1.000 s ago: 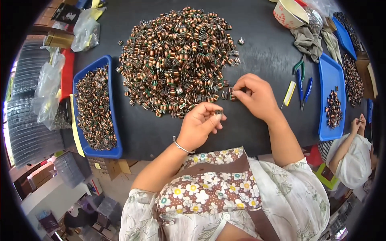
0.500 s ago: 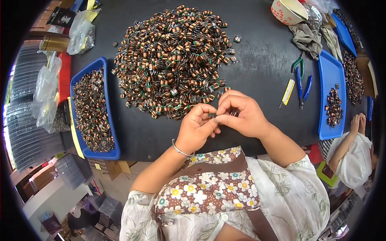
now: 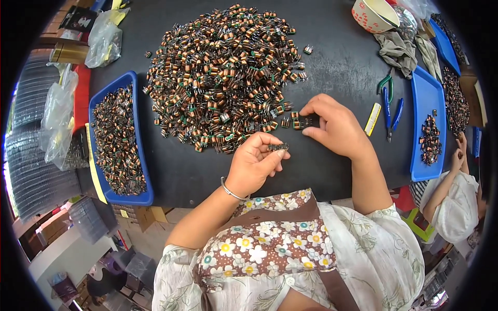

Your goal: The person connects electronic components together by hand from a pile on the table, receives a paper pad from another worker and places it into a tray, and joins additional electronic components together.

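My left hand (image 3: pixel 253 161) pinches a small wire-wound coil component (image 3: pixel 278 147) between thumb and forefinger, close to the table's near edge. Its dark side and thin metal pins face up. To the right, my right hand (image 3: pixel 340 128) rests over the black tabletop with thumb and forefinger apart. Between and just beyond those fingertips lie a few loose copper coils (image 3: pixel 298 124), partly shaded by the hand. Beyond both hands rises a large heap of the same coils (image 3: pixel 223 78), copper windings with green and black ends.
A blue tray (image 3: pixel 146 171) full of coils stands at left. At right are a utility knife (image 3: pixel 372 119), blue-handled pliers (image 3: pixel 387 114) and another blue tray (image 3: pixel 418 150) holding a small pile. Cloths (image 3: pixel 396 52) and a patterned bowl (image 3: pixel 371 18) sit far right. A co-worker's arm (image 3: pixel 441 192) shows beyond.
My right hand has parted from the left, moving right and away from me, and its fingers have spread beside the loose coils. The left hand stays nearly in place, still pinching its coil.
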The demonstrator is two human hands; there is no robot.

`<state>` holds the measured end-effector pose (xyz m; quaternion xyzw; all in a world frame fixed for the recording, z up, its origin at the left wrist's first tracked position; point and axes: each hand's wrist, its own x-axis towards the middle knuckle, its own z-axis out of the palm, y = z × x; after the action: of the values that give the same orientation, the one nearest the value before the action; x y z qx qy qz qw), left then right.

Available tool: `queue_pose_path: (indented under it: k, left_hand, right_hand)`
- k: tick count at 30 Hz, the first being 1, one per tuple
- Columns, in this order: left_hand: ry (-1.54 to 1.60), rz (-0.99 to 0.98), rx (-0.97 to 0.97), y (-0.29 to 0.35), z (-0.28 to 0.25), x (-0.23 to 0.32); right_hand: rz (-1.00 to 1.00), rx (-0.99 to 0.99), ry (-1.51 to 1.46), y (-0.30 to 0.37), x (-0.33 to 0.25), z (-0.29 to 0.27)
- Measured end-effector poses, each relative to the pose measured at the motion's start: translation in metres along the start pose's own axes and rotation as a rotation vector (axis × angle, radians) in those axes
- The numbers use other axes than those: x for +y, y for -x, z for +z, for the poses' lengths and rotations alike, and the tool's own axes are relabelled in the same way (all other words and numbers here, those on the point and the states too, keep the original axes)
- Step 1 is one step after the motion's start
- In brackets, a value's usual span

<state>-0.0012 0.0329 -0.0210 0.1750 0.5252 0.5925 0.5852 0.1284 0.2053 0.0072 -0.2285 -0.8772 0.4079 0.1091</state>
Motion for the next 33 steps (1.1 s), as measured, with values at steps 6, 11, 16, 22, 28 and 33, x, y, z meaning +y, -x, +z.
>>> queue_pose_path:
  k: [6, 11, 16, 22, 28, 33]
  left_hand:
    - [-0.008, 0.002, -0.014, -0.001, -0.002, -0.009]
    - [0.024, 0.092, -0.090, -0.003, -0.006, -0.010]
    - [0.037, -0.081, -0.255, -0.003, -0.001, 0.002]
    - [-0.006, -0.111, -0.251, 0.000, -0.005, -0.001]
    - [-0.077, -0.111, -0.205, 0.001, -0.002, -0.003]
    - [-0.047, -0.078, -0.141, 0.006, -0.003, -0.007]
  right_hand:
    - [-0.069, -0.010, 0.053, 0.003, 0.008, 0.001]
    - [-0.052, -0.206, -0.305, 0.005, -0.005, -0.004]
    - [-0.148, -0.263, -0.422, 0.010, -0.009, 0.013]
    - [-0.237, -0.258, -0.337, 0.006, -0.010, 0.009]
    - [0.001, -0.030, 0.105, 0.003, -0.007, 0.012]
    - [-0.079, -0.018, 0.207, -0.001, -0.003, 0.018]
